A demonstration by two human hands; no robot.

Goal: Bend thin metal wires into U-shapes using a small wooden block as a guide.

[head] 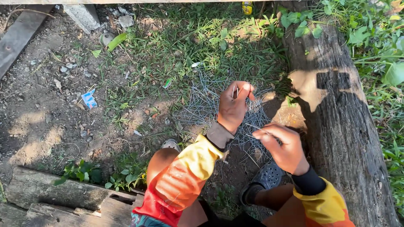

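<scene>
Grey wires (210, 105), thin and straight, lie in a loose heap on the ground, on bare soil at the lower edge of a grass patch (185, 46) and just left of a thick log (341, 126). Over the heap's upper right part the left hand (232, 106) has its fingers pinched together on a few wires, their ends standing up between fingertips and thumb. Lower and to the right, the right hand (283, 145) has its fingers closed on a single wire (254, 127) that juts out to the upper left, toward the left wrist. Both arms wear yellow and orange sleeves over dark cuffs. Under the right hand sits a grey clog (265, 178) on the person's foot, touching the heap's lower edge; the toe of another shoe (171, 145) shows beside the left knee. Well apart on the soil to the left lies a blue and white scrap (89, 99). Weathered planks (63, 197) fill the lower left corner of the view, a dark board (19, 38) the upper left, with a pale concrete block (83, 16) near it. Green weeds (378, 33) grow past the log on the right.
</scene>
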